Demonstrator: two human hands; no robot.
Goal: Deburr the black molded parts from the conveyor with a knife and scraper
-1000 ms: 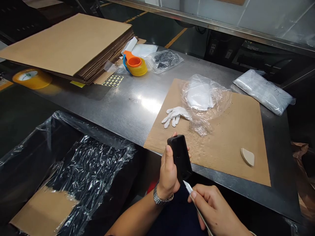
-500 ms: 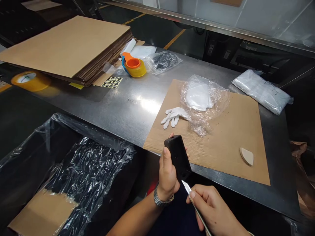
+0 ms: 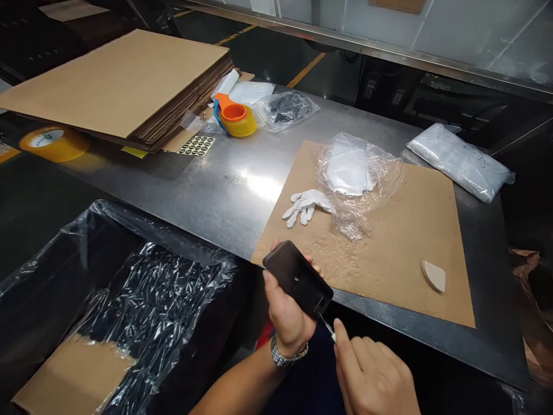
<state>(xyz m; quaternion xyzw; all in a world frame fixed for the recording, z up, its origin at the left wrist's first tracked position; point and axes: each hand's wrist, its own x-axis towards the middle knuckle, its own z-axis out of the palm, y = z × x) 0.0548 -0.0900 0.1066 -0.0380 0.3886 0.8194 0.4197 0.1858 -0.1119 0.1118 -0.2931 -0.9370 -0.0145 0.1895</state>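
Note:
A black, hollow rectangular casing [image 3: 298,278] lies tilted in my left hand [image 3: 287,314], whose thumb and fingers wrap round its sides. Its open, recessed face is turned up toward me. My right hand [image 3: 374,372] is closed on a slim craft knife [image 3: 329,329], the handle mostly hidden by the fingers. The blade tip is at the casing's near end, inside or against its rim; I cannot tell which. Beyond the casing a white glove [image 3: 307,205] lies on a cardboard sheet [image 3: 401,230].
A crumpled clear bag with white contents [image 3: 349,167] and a beige curved pad [image 3: 433,276] lie on the cardboard. A cardboard stack [image 3: 125,80], a tape dispenser [image 3: 237,118] and a wrapped packet [image 3: 460,161] sit on the metal table [image 3: 207,196]. A plastic-lined bin [image 3: 99,207] stands left.
My left hand has tipped the casing leftward, turning its hollow face upward. My right hand has rolled palm-down, and the knife blade has moved onto the casing's near end.

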